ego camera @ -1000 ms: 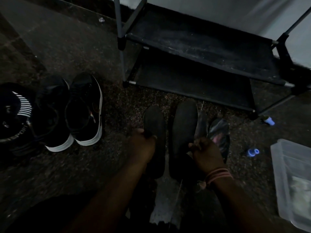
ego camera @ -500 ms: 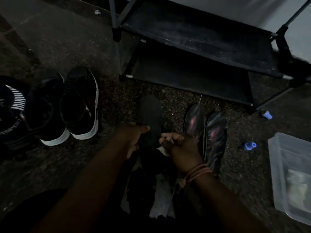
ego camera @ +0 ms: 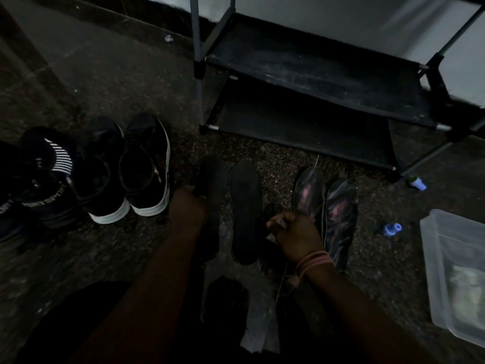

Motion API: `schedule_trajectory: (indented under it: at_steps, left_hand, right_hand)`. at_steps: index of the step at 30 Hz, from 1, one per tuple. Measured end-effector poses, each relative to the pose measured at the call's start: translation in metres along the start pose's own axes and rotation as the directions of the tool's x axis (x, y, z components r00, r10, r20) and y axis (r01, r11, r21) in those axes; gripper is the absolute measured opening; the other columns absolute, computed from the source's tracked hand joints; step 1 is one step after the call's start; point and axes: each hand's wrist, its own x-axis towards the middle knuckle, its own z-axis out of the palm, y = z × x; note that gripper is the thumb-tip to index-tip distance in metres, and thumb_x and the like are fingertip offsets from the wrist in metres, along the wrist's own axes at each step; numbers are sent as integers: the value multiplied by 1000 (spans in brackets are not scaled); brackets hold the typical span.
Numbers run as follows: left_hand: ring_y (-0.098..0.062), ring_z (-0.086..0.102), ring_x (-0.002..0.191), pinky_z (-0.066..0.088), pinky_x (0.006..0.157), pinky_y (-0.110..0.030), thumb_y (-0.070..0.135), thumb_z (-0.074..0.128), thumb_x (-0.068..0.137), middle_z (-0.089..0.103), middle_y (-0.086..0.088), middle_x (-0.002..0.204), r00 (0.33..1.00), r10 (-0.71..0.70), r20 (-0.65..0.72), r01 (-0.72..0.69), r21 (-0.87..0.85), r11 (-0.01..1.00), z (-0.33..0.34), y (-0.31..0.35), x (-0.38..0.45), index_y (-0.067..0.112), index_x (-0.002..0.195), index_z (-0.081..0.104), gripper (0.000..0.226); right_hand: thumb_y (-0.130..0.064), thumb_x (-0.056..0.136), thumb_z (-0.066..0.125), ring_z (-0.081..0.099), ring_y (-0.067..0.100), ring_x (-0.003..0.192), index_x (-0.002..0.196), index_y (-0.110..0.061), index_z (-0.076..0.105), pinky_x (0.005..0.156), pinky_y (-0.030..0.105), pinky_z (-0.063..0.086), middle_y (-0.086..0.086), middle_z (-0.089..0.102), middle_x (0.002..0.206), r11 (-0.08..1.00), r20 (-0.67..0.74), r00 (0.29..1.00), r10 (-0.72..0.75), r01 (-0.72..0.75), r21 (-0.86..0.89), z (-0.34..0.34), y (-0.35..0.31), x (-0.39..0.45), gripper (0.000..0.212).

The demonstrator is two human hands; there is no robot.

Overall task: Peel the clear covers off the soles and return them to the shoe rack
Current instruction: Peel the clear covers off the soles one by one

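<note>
Two dark soles sit on the speckled floor in front of the black shoe rack (ego camera: 315, 74). My left hand (ego camera: 187, 208) grips the left sole (ego camera: 214, 179) along its left edge. The right sole (ego camera: 245, 206) lies flat, with no hand on it. Beside its heel, my right hand (ego camera: 291, 232) has curled fingers that pinch a small pale scrap (ego camera: 279, 222), seemingly clear cover film. Just right of that hand lie two shiny soles (ego camera: 309, 193) (ego camera: 341, 214), side by side, glinting pink. Both rack shelves hold nothing.
A pair of black shoes with white soles (ego camera: 126, 174) stands at the left, with more dark shoes (ego camera: 47, 174) beyond. At the right edge is a clear plastic container (ego camera: 456, 271). Two small blue caps (ego camera: 392, 228) (ego camera: 417, 183) lie near the rack's foot. A pale sheet (ego camera: 258, 334) lies between my arms.
Half a second ago both hands met at one dark sole. My right hand has since drawn away to the right, and the second dark sole now lies flat between my hands.
</note>
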Motion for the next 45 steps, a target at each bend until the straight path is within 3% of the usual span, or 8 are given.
schedule_trajectory:
  at_steps: [4,9,14,20,25,29,35,45]
  left_hand:
    - [-40,66,104,46,81,-39,26,69,93,70,-27,110,1000,7,13,-7,32,999,1,4,-3,-5,107,69,34]
    - [-41,65,108,50,88,-41,38,44,99,69,-24,114,999,8,34,-9,29,1000,-23,0,-18,-3,110,71,50]
    - [-36,67,109,51,97,-43,22,55,88,70,-22,115,998,47,51,-38,-174,984,-37,-10,-43,-1,114,67,37]
    - [-8,60,48,45,47,-18,-5,46,101,62,-15,84,925,-18,380,237,-535,811,-32,1,-76,10,103,58,19]
    - [-12,57,63,44,54,-22,9,49,105,66,-5,86,875,27,484,235,-473,849,-18,6,-113,13,107,62,14]
    - [-16,64,79,49,67,-26,16,51,106,71,-4,98,824,-2,567,309,-447,840,-16,-3,-130,12,119,64,19]
    - [-32,63,117,54,84,-36,31,48,107,63,-14,135,677,-15,736,581,-522,624,-26,-6,-147,11,136,54,36]
    - [-29,75,89,56,88,-39,63,34,101,74,-21,107,600,138,788,738,-612,283,-47,5,-183,3,115,71,72]
  right_hand:
    - [-16,90,68,64,8,72,84,-14,71,59,10,44,-4,68,75,1000,-41,999,12,-13,-15,-12,-4,2,6]
    - [-25,92,63,69,29,86,91,-8,72,72,23,47,14,73,88,981,-183,983,33,-67,-181,-39,0,3,19]
    - [-40,91,60,68,33,93,105,-8,69,80,32,50,19,71,101,929,-199,978,60,-128,-348,-53,6,-23,36]
    - [-45,82,72,65,28,108,126,-14,60,94,33,52,13,67,120,840,19,993,118,-89,-536,-53,12,-51,55]
    - [-39,86,64,67,27,104,148,-21,34,95,36,53,12,68,116,784,76,994,73,-10,-620,-43,24,-62,72]
    - [-23,100,38,67,28,107,128,-12,59,93,38,53,14,68,116,738,-12,999,-39,20,-674,-38,16,-77,37]
    - [-24,97,45,70,28,96,104,-10,70,80,34,54,9,72,103,673,-92,974,-208,74,-736,-32,-18,-108,30]
    - [-33,87,58,66,29,87,91,-13,67,71,33,49,13,68,93,815,174,884,-435,468,-342,7,-52,-189,22]
